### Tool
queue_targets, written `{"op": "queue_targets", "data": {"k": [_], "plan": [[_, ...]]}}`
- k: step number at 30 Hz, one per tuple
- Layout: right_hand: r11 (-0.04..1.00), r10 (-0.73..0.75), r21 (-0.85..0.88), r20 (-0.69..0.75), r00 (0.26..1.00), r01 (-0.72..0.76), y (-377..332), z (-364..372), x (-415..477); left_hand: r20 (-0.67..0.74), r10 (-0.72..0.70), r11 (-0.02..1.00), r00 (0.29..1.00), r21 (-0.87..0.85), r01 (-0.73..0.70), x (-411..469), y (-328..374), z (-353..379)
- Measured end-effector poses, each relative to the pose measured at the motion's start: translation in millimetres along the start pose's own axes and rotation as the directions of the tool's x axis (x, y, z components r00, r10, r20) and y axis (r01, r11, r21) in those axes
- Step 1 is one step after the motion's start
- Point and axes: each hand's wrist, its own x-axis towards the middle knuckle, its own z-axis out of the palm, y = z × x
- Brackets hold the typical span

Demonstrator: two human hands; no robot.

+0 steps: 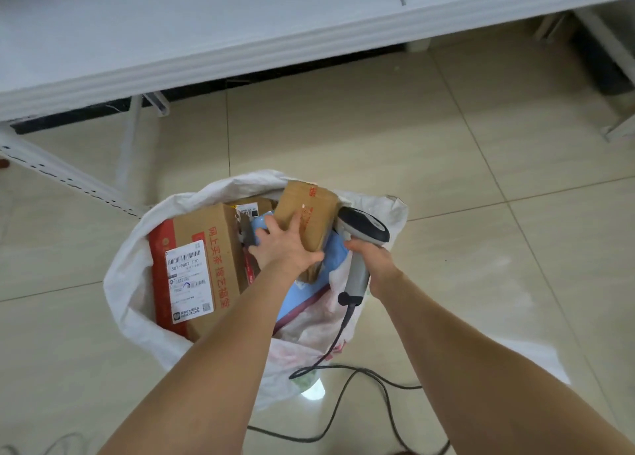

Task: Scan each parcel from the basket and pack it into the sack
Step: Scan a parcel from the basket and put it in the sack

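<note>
Both bare forearms reach forward and down into the mouth of the white woven sack [125, 284], which stands open on the tiled floor [481, 138].

Left hand [285, 250]: over the middle of the sack's opening, palm down. The fingers are spread along one face of a small brown carton [311, 210] and the thumb hooks round its near corner, so the grip is firm on the parcel. The carton sits tilted at the far side of the sack, its upper end level with the rim.

Right hand [376, 265]: at the right side of the sack mouth, fist wrapped closed round the grey handle of a barcode scanner [364, 226]. The scanner head points away, just beside the small carton. Its black cable [338, 399] drops over the near edge of the sack and loops across the floor.

Inside the sack, left side: a large carton [197, 229] with red print and a white shipping label [189, 279] facing up. A blue mailer [304, 298] lies under the left hand and small carton.

Beyond the sack, a white table [206, 42] spans the top of the view.
</note>
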Motion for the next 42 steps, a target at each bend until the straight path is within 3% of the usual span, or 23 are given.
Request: {"op": "queue_targets", "data": {"k": [5, 10, 16, 21, 25, 28, 32, 35, 42], "plan": [[1.0, 0.027, -0.002, -0.023, 0.999, -0.028, 14.1, 11.8, 30.9, 0.07, 0.068, 0.996, 0.995, -0.066, -0.063, 25.1, 0.1, 16.0], [0.993, 0.015, 0.121, -0.071, 0.997, -0.007, 4.3, 14.1, 13.3, 0.13, 0.052, 0.998, 0.99, -0.043, -0.047, 17.2, 1.3, 4.4], [0.971, 0.032, 0.232, 0.101, 0.994, -0.055, -25.7, 16.4, -42.6, 0.202, -0.041, 0.996, 0.978, -0.069, 0.056, -18.3, -10.0, -13.6], [0.966, 0.059, 0.24, 0.158, 0.986, -0.097, -49.4, 16.2, -70.3, 0.164, -0.1, 0.983, 0.981, -0.134, 0.122, -22.9, 0.3, -27.6], [0.974, 0.066, 0.202, 0.198, 0.978, -0.107, -54.1, 1.7, -72.8, 0.196, -0.028, 0.984, 0.98, -0.165, 0.061, -19.4, 7.2, -12.0], [0.982, 0.065, 0.169, 0.097, 0.993, -0.081, -57.9, -9.2, -76.4, 0.323, 0.048, 0.977, 0.945, -0.211, 0.022, -18.6, 8.2, -16.0], [0.981, 0.023, 0.191, 0.024, 0.999, -0.028, -77.7, -11.7, -108.4, 0.223, 0.052, 0.976, 0.973, -0.217, -0.003, -28.5, 14.7, -72.2], [0.975, -0.003, 0.222, 0.068, 0.998, -0.012, -108.1, -11.1, -150.3, 0.166, 0.025, 0.979, 0.986, -0.203, 0.009, -51.7, 26.0, -130.2], [0.95, -0.037, 0.31, 0.014, 0.999, 0.031, -197.1, -23.4, -269.6, 0.081, 0.148, 0.957, 0.986, -0.262, -0.122, -128.2, 65.6, -278.4]]}}
